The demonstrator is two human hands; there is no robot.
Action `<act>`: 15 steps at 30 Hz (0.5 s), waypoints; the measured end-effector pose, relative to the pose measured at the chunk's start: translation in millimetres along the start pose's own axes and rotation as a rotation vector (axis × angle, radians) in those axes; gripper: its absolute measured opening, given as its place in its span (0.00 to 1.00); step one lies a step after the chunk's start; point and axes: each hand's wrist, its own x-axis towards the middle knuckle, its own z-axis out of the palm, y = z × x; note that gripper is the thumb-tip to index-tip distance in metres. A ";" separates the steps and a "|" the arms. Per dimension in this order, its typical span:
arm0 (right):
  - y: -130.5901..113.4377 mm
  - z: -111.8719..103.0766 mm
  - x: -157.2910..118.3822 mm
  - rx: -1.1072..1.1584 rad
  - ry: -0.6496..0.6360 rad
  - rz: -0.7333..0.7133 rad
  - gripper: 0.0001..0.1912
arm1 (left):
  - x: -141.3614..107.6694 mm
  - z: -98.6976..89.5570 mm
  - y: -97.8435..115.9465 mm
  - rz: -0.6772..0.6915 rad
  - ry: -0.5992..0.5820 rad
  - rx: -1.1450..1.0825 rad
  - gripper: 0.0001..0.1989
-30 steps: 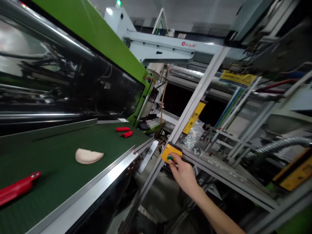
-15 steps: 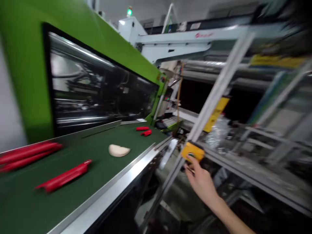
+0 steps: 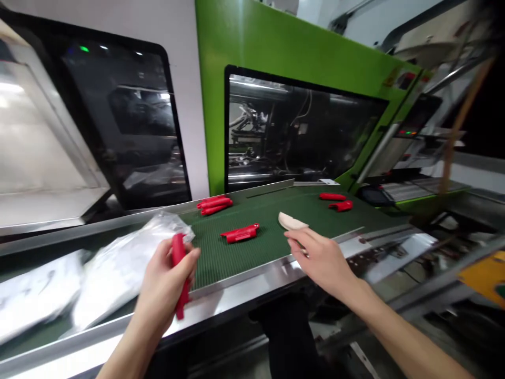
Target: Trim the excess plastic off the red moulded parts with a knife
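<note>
A: What change is recorded?

B: Half a second ago the right hand was at the yellow box with the green button. It has since left that box, which now sits at the right edge of view. The left hand has come into view.

A: Significance?

B: In my judgement, handling of parts at the green belt has taken over from the button.

A: State of the left hand?

B: Closed on a red piece, gripped between thumb and fingers. The piece stands steeply, slightly tilted, above the belt's near rail. The forearm rises from the lower left.

A: And the right?

B: Reaching in from the lower right, palm down, thumb and fingertips drawn narrow. They are at the near edge of the pale half-round piece, which lies on the belt. Contact or grip cannot be confirmed.

A: Other items?

B: A red part lies on the belt between the hands; a clear plastic bag lies beyond the left hand.
</note>
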 end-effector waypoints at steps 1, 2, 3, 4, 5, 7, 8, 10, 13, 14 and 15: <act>-4.2 7.1 16.1 0.008 -0.046 -0.033 0.12 | 15.9 4.7 0.0 0.028 -0.009 0.083 0.18; -9.0 14.9 30.7 0.015 -0.095 -0.070 0.11 | 30.8 8.4 -1.5 0.049 -0.022 0.174 0.17; -14.0 23.2 43.3 0.021 -0.144 -0.108 0.10 | 43.9 11.4 -4.5 0.069 -0.043 0.262 0.15; -18.6 32.2 53.8 0.024 -0.186 -0.143 0.10 | 55.2 13.8 -8.6 0.087 -0.074 0.349 0.12; -22.0 41.7 61.9 0.024 -0.220 -0.172 0.09 | 64.3 16.0 -13.6 0.104 -0.118 0.435 0.11; -23.7 61.3 71.4 0.019 -0.260 -0.214 0.12 | 76.4 20.6 -24.4 0.122 -0.211 0.596 0.09; -21.5 70.7 73.1 0.021 -0.267 -0.228 0.15 | 79.3 23.5 -29.5 0.125 -0.247 0.669 0.09; -12.5 86.9 72.1 0.047 -0.258 -0.256 0.18 | 78.9 30.3 -37.6 0.136 -0.275 0.797 0.10; 3.0 102.8 66.0 0.160 -0.169 -0.288 0.15 | 67.7 42.1 -44.6 0.181 -0.256 0.938 0.12; 5.7 106.3 64.2 0.220 -0.113 -0.292 0.15 | 63.5 45.8 -46.1 0.194 -0.256 0.973 0.13; 6.2 109.3 62.7 0.292 -0.049 -0.292 0.18 | 60.0 48.9 -47.6 0.194 -0.261 1.004 0.15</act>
